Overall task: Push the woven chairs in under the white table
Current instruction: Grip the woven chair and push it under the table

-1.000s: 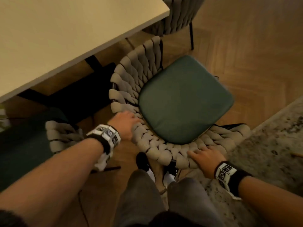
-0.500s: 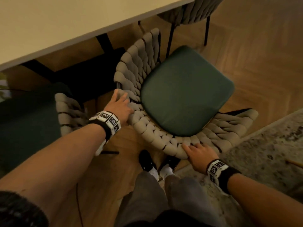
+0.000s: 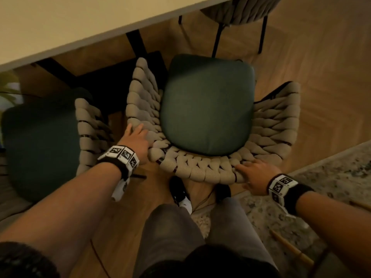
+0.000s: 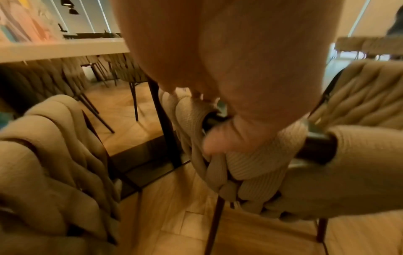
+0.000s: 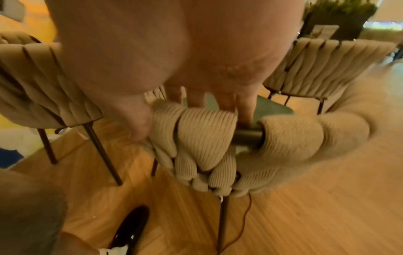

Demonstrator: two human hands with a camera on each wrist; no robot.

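A woven beige chair [image 3: 200, 169] with a green seat cushion [image 3: 206, 105] stands in front of me, its back toward me and its seat front facing the white table [image 3: 70, 23]. The cushion's far edge lies just short of the table edge. My left hand [image 3: 136, 141] holds the rim at the chair's back left corner, and in the left wrist view its thumb [image 4: 218, 143] curls against the woven rim [image 4: 250, 163]. My right hand [image 3: 254, 173] grips the back rim on the right. There, the right wrist view shows fingers [image 5: 196, 98] over the rim [image 5: 205, 134] and the thumb [image 5: 135, 127] outside.
A second woven chair [image 3: 40, 141] stands close on the left, its armrest [image 3: 88, 133] near my left wrist. A third chair [image 3: 236, 11] sits at the table's far end. Black table legs [image 3: 136, 45] stand ahead. A rug [image 3: 321, 187] lies right; my feet [image 3: 178, 189] are behind the chair.
The chair has swung round so its back now faces me and its seat front points at the table. Both hands stayed on the rim.
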